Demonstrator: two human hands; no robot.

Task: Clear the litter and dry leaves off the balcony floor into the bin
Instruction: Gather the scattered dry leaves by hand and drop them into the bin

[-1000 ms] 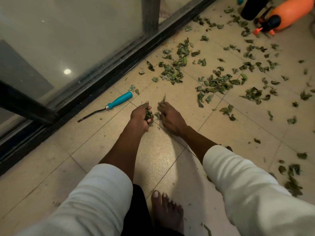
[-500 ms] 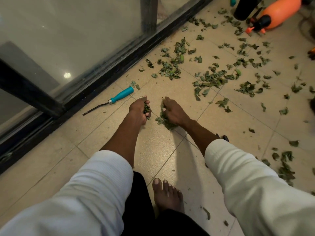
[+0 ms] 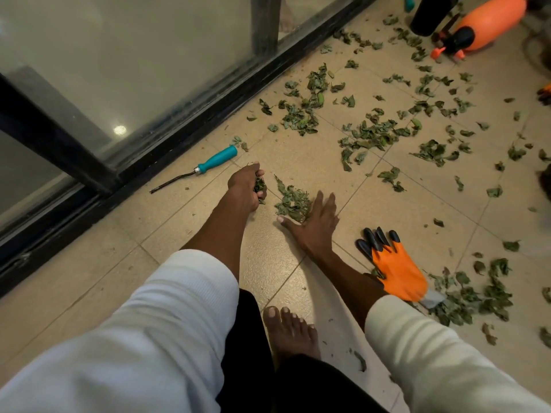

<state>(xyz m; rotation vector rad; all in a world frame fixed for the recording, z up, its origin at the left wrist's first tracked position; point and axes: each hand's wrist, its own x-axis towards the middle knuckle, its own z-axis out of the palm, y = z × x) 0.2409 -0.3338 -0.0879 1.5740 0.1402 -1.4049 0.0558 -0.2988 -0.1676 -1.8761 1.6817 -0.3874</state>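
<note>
Dry green leaves lie scattered over the beige tiled balcony floor (image 3: 298,162), thickest at the upper right (image 3: 372,132) and lower right (image 3: 465,299). My left hand (image 3: 246,186) grips a clump of leaves just above the floor. A small gathered pile of leaves (image 3: 290,201) lies right of it. My right hand (image 3: 314,225) rests flat on the floor with fingers spread, its fingertips at the pile's right edge. No bin is in view.
A teal-handled hand tool (image 3: 205,166) lies by the black door track (image 3: 185,144). An orange glove with black claw tips (image 3: 393,263) lies beside my right forearm. An orange sprayer bottle (image 3: 483,22) and a black pot (image 3: 429,13) stand far right. My bare foot (image 3: 290,332) is below.
My right hand opened and slid back to the right, leaving the leaves in a small pile. The orange glove came into view. My left hand still holds its clump.
</note>
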